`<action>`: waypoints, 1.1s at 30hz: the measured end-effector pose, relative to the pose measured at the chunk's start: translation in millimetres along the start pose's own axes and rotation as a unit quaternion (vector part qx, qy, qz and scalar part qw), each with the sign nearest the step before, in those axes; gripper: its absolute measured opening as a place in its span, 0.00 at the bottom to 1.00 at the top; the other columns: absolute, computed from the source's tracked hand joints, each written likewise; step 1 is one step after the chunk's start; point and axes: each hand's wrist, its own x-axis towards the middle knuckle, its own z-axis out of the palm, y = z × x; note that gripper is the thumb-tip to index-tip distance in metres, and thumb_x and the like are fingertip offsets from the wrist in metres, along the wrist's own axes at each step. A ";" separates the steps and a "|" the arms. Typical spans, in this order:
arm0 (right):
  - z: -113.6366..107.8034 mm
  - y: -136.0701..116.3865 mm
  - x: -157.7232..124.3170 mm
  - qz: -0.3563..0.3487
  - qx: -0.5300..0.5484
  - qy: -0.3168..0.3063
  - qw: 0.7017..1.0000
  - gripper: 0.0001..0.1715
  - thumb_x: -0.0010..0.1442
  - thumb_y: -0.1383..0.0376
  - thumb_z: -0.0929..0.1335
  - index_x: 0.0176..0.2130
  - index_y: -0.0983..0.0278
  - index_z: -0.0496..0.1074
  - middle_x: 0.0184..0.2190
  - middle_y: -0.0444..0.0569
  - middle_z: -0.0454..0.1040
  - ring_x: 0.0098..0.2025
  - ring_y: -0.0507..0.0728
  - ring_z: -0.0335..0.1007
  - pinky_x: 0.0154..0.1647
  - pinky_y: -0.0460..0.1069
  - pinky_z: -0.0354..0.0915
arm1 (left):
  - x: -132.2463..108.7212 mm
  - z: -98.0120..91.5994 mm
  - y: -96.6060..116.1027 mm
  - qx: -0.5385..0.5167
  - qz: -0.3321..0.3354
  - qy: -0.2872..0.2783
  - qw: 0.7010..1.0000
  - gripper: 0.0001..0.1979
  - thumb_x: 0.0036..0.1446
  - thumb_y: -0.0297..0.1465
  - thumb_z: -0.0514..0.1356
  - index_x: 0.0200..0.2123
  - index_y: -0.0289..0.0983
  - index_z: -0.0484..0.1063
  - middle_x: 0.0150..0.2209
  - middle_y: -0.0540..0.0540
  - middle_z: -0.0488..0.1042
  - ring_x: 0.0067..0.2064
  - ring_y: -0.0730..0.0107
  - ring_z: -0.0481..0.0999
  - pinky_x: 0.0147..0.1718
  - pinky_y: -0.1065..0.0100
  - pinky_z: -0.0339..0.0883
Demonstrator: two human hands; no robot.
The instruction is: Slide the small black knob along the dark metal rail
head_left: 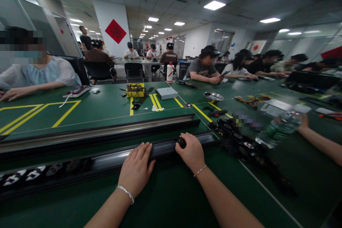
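A long black channel (112, 158) lies across the green table before me, with several dark parts bearing silvery faces (36, 173) seated in its left stretch. My left hand (136, 168) rests on the channel near its middle, fingers stretched out and close together. Farther right, my right hand (191, 150) grips a small black round part (182, 142) between thumb and fingers, at the channel's surface. The fine shape of that part is hidden by my fingers. Behind both hands runs a second long rail (101, 130) with a metallic top.
A pile of black parts (248, 146) sits right of the channel's end. Beyond it, another person's hand (303, 123) is by a plastic bottle (280, 128). Farther back are a metal bowl (213, 96), a grey box (166, 93) and a yellow bin of cables (135, 90).
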 end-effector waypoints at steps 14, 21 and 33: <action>4.2 3.2 -0.1 -0.003 0.003 0.016 1.000 0.16 0.49 0.64 0.64 0.39 0.65 0.72 0.40 0.52 0.74 0.47 0.60 0.66 0.54 0.55 0.56 | -0.1 -0.5 0.1 0.004 0.000 0.000 1.000 0.23 0.55 0.38 0.50 0.53 0.36 0.61 0.53 0.42 0.67 0.54 0.60 0.64 0.51 0.58 0.60; 7.4 6.9 -0.1 -0.013 0.010 0.035 0.999 0.17 0.48 0.65 0.64 0.39 0.65 0.72 0.39 0.52 0.74 0.46 0.59 0.67 0.53 0.55 0.58 | 0.2 0.8 -0.2 -0.004 0.001 0.007 1.000 0.23 0.55 0.37 0.50 0.53 0.37 0.61 0.52 0.42 0.67 0.54 0.60 0.64 0.51 0.57 0.60; 4.6 5.7 -0.2 -0.005 0.014 0.022 1.000 0.17 0.49 0.65 0.64 0.40 0.65 0.72 0.41 0.52 0.74 0.47 0.59 0.67 0.54 0.54 0.58 | -0.5 1.1 -0.5 0.006 0.001 0.000 1.000 0.23 0.55 0.38 0.50 0.54 0.36 0.60 0.53 0.42 0.67 0.54 0.60 0.64 0.52 0.58 0.60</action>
